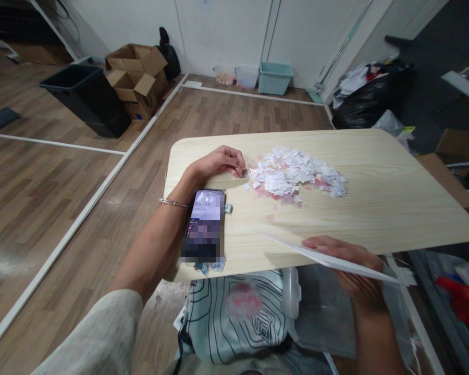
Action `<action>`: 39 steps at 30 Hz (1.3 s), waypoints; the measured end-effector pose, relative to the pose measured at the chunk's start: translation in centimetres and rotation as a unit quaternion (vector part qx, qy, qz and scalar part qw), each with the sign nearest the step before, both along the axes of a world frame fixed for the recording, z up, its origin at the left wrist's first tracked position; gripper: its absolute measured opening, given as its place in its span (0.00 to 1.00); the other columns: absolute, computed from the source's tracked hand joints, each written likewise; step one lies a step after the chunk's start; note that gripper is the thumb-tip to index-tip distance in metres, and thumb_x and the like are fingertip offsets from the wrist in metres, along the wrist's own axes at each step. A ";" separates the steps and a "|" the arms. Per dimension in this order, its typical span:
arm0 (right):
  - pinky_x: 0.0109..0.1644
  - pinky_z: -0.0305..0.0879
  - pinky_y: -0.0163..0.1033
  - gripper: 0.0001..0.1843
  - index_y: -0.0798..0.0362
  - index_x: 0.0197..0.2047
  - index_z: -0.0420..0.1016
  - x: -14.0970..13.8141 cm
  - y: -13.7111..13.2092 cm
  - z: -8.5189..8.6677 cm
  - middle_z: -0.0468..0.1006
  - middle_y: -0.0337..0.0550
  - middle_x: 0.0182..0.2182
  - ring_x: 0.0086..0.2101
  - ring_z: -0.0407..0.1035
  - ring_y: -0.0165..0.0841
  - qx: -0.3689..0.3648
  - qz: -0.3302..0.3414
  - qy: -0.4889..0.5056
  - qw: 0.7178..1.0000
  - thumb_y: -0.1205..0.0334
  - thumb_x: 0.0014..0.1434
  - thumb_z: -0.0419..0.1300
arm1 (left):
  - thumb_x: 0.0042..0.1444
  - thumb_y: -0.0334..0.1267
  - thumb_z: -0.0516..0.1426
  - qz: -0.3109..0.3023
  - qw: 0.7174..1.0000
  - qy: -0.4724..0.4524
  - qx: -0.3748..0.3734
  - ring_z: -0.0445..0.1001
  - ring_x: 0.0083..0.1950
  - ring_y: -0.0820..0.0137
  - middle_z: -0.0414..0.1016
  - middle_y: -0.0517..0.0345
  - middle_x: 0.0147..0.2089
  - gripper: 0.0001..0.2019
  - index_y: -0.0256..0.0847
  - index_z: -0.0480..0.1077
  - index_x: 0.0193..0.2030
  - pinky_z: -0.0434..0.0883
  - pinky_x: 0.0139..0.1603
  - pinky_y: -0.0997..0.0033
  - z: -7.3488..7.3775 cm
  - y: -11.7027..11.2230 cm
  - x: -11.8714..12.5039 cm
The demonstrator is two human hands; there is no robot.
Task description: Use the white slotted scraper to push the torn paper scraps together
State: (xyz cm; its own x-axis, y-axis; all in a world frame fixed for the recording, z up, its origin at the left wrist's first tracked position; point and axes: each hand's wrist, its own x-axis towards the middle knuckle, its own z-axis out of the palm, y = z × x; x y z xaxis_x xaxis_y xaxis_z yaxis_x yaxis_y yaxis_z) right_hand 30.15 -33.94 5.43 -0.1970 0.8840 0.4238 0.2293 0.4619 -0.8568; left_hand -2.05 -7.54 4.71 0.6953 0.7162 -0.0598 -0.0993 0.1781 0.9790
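My left hand rests on the pale wooden table with its fingers curled in. Whatever its fingertips may hold is too small to make out. Just right of them lies a heap of small white paper pieces, with pinkish bits showing around and beneath it. At the near edge of the table, my right hand grips a thin white sheet, seen almost edge-on and tilted. Beside my left forearm, a smartphone with a lit screen lies over the table's left part.
On my lap is a light green bag with black lines, a pinkish plastic packet on it. A clear plastic bin stands beside it. Beyond the table are a black bin, cardboard boxes and a teal basket.
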 end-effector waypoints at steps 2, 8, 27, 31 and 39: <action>0.53 0.86 0.39 0.16 0.34 0.53 0.90 0.3 0.0 0.0 0.94 0.40 0.48 0.47 0.89 0.40 0.009 -0.021 -0.012 1.000 0.64 0.69 0.70 | 0.49 0.29 0.68 0.001 1.000 0.002 -0.004 0.83 0.32 0.71 0.85 0.48 0.31 0.03 0.31 0.82 0.31 0.79 0.39 0.73 0.0 -0.1 0.0; 0.49 0.88 0.43 0.14 0.42 0.49 0.94 -0.1 1.1 1.4 0.94 0.51 0.43 0.43 0.90 0.45 -0.007 0.068 -0.085 0.994 0.47 0.69 0.70 | 0.49 0.30 0.69 -0.004 1.000 -0.006 -0.004 0.83 0.32 0.71 0.85 0.48 0.31 0.04 0.31 0.82 0.31 0.79 0.38 0.73 -0.1 0.0 0.0; 0.54 0.86 0.44 0.16 0.41 0.54 0.92 0.4 1.8 1.2 0.94 0.53 0.45 0.46 0.90 0.43 -0.014 0.144 -0.092 0.985 0.47 0.70 0.69 | 0.49 0.31 0.69 -0.008 1.000 -0.010 0.005 0.84 0.32 0.71 0.85 0.47 0.31 0.05 0.30 0.82 0.31 0.79 0.38 0.74 -0.2 0.2 -0.1; 0.53 0.86 0.44 0.17 0.42 0.54 0.92 0.3 1.7 1.7 0.94 0.53 0.43 0.45 0.90 0.43 -0.037 0.175 -0.081 0.981 0.45 0.71 0.68 | 0.48 0.31 0.70 -0.005 1.000 -0.009 0.005 0.84 0.32 0.71 0.85 0.47 0.31 0.05 0.30 0.82 0.31 0.79 0.38 0.74 -0.2 0.1 0.0; 0.52 0.85 0.45 0.24 0.39 0.56 0.91 0.3 1.4 2.1 0.94 0.50 0.46 0.46 0.89 0.44 -0.091 0.216 -0.067 0.970 0.37 0.73 0.60 | 0.49 0.31 0.69 -0.004 1.000 0.000 0.007 0.83 0.32 0.72 0.85 0.48 0.31 0.04 0.32 0.82 0.31 0.79 0.38 0.75 -0.3 0.2 -0.1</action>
